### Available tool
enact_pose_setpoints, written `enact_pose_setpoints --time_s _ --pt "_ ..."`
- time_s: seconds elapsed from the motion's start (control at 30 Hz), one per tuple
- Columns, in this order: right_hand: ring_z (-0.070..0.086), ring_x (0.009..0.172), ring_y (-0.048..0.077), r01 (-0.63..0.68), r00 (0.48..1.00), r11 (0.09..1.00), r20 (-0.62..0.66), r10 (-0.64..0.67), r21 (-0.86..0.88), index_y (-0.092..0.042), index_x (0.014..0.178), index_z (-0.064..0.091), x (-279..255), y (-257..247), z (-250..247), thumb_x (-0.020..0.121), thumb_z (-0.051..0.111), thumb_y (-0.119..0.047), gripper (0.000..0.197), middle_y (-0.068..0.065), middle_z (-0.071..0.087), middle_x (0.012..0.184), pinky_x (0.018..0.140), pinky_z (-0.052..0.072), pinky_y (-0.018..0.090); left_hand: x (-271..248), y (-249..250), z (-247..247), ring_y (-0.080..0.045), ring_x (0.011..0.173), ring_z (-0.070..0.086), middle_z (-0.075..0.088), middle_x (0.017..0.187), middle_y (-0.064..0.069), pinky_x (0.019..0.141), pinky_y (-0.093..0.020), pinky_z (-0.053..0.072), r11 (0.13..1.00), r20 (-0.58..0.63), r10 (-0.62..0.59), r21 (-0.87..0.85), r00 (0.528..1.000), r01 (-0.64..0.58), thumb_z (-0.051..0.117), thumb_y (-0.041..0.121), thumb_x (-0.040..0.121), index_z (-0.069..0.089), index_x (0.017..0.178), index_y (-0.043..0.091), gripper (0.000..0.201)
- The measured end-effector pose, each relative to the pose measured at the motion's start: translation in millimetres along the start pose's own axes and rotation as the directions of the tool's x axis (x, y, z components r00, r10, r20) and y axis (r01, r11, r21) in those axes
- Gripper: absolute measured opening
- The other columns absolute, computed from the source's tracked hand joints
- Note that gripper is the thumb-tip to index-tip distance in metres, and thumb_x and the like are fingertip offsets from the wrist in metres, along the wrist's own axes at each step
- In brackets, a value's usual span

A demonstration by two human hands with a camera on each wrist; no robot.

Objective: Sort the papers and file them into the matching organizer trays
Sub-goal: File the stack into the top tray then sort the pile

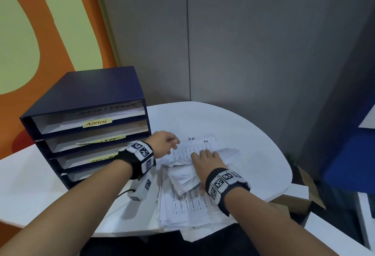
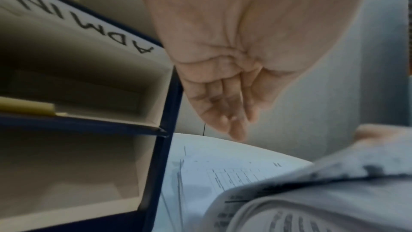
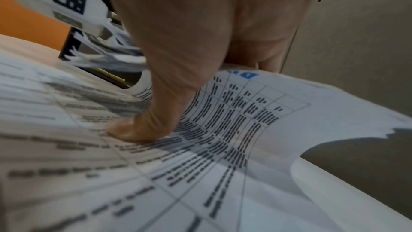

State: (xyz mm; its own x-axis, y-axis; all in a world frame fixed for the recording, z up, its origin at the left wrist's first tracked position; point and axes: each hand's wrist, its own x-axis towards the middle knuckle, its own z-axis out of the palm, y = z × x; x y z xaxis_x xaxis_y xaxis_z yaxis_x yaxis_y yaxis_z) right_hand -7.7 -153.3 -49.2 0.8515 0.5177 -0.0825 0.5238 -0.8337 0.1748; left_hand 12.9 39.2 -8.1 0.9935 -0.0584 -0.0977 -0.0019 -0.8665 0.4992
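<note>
Nearest the person, a loose pile of printed papers [image 1: 182, 201] spreads over the front of the white counter [image 1: 253, 134], its long axis running away from the body. On top of it lies a curled bundle of sheets [image 1: 182, 174], and the right hand [image 1: 207, 160] rests flat across that bundle, fingers straight and pressing down rather than curled around anything. Just beyond, a single tabled sheet [image 1: 194, 146] with a handwritten mark near its top edge lies across the pile's far end, and the left hand [image 1: 164, 142] reaches its near-left edge, fingers loosely extended; whether they pinch the sheet cannot be told. That sheet lies directly ahead of the left fingers, so the left hand looks the nearer one to lift it. Farther left stands the dark blue organizer [image 1: 85, 118], its stacked trays open toward the person, the top one labelled ADMIN [image 1: 97, 123] and already holding paper. The right wrist view alone shows the thumb [image 3: 133, 130] planted on printed rows; the left wrist view alone shows the tray mouths [image 2: 89, 80] close beside the left palm.
</note>
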Motion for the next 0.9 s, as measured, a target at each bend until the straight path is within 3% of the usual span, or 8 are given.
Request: enact_pose_setpoints --time_s 0.07,0.17,0.37,0.53,0.63,0.7,0.83,0.9 --pt "0.046 0.119 0.033 0.004 1.000 0.999 0.010 -0.005 0.039 -0.007 0.129 0.036 0 2 -1 0.087 0.062 -0.017 0.050 0.016 0.049 0.129 0.103 0.032 0.047 14 2 8 -0.019 0.105 0.063 0.064 0.125 -0.002 0.090 -0.028 0.048 0.994 -0.026 -0.031 0.101 0.999 0.033 0.052 0.029 0.099 0.058 0.129 0.019 0.033" --pt "0.048 0.114 0.033 -0.005 1.000 1.000 -0.020 0.005 0.024 -0.007 0.128 0.036 -1 2 1 0.085 0.064 -0.020 0.053 0.014 0.048 0.126 0.100 0.031 0.047 32 3 26 -0.027 0.125 0.052 0.050 0.142 -0.008 0.102 -0.035 0.044 0.957 0.032 -0.127 0.267 0.991 0.114 0.061 0.033 0.093 0.038 0.145 0.016 0.059" --pt "0.044 0.112 0.032 -0.038 0.998 0.999 -0.054 0.039 0.015 -0.010 0.127 0.035 -2 5 10 0.084 0.064 -0.020 0.053 0.013 0.045 0.124 0.097 0.030 0.046 48 -12 50 -0.028 0.117 0.054 0.051 0.131 -0.008 0.095 -0.040 0.048 0.891 0.012 -0.192 0.422 0.981 0.170 0.072 0.041 0.080 0.042 0.135 0.015 0.068" --pt "0.044 0.113 0.030 -0.041 0.999 0.999 -0.021 0.041 0.026 -0.011 0.129 0.033 2 8 10 0.076 0.074 -0.033 0.071 0.011 0.044 0.124 0.098 0.030 0.046 48 -15 44 -0.033 0.112 0.057 0.037 0.136 -0.010 0.092 -0.039 0.050 0.930 -0.101 -0.110 0.340 0.989 0.138 0.069 0.016 0.085 0.027 0.148 0.021 0.075" --pt "0.043 0.114 0.031 -0.050 0.998 0.998 -0.040 0.051 0.027 -0.011 0.130 0.034 3 8 10 0.087 0.061 -0.023 0.052 0.013 0.044 0.127 0.099 0.029 0.046 47 -14 44 -0.031 0.118 0.054 0.040 0.138 -0.011 0.095 -0.040 0.049 0.924 -0.071 -0.140 0.349 0.988 0.156 0.067 0.027 0.087 0.029 0.148 0.019 0.072" --pt "0.043 0.116 0.031 -0.048 0.998 0.999 -0.035 0.049 0.019 -0.011 0.130 0.034 3 7 10 0.087 0.061 -0.023 0.053 0.013 0.044 0.127 0.100 0.029 0.046 47 -12 45 -0.030 0.120 0.054 0.046 0.136 -0.010 0.097 -0.040 0.049 0.912 -0.005 -0.146 0.388 0.989 0.137 0.067 0.038 0.087 0.038 0.143 0.016 0.067" --pt "0.042 0.116 0.030 -0.042 0.999 0.999 0.001 0.042 0.019 -0.010 0.131 0.032 0 6 9 0.078 0.072 -0.034 0.071 0.013 0.042 0.128 0.099 0.029 0.046 51 -8 47 -0.026 0.110 0.058 0.058 0.122 -0.010 0.090 -0.036 0.051 0.856 0.096 -0.154 0.510 0.983 0.084 0.065 0.049 0.087 0.056 0.120 0.010 0.052" --pt "0.042 0.115 0.030 -0.036 0.999 0.999 0.017 0.035 0.019 -0.011 0.131 0.031 0 7 10 0.068 0.080 -0.041 0.086 0.012 0.041 0.126 0.098 0.029 0.046 54 -9 48 -0.026 0.111 0.058 0.057 0.124 -0.010 0.091 -0.036 0.051 0.844 0.083 -0.160 0.529 0.984 0.093 0.067 0.051 0.085 0.057 0.121 0.010 0.055"
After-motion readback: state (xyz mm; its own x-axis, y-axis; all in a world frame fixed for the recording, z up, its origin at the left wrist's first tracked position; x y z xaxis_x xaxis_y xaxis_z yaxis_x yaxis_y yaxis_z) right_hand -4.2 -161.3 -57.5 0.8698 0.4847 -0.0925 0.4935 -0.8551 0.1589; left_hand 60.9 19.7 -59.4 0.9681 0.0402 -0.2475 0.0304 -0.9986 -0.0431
